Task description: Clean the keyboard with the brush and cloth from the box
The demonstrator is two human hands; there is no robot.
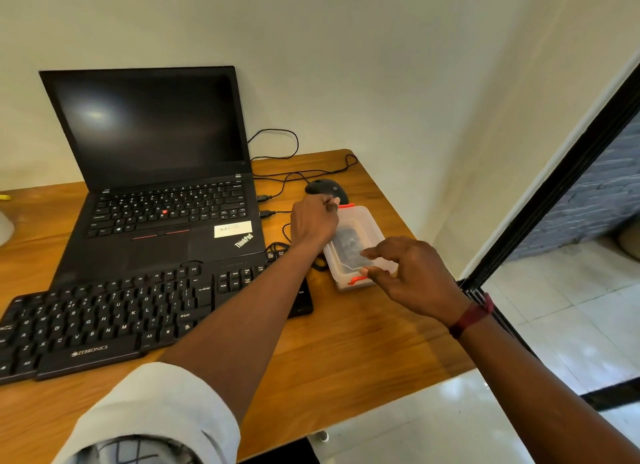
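A black Zebronics keyboard (104,320) lies at the front left of the wooden table (346,353). To its right stands a clear plastic box (360,235) with a lid and orange clips; something dark shows through it. My left hand (313,221) reaches over the box's far end, its fingertips pinching at the far orange clip (346,206). At the near end my right hand (412,276) has its thumb on the near orange clip (356,279) and its fingers over the lid. Brush and cloth cannot be made out.
An open black ThinkPad laptop (156,173) stands behind the keyboard. A black mouse (327,188) and its cables (277,159) lie just beyond the box. The table's right edge runs close to the box, with a tiled floor (519,325) and a dark door frame (554,193) beyond.
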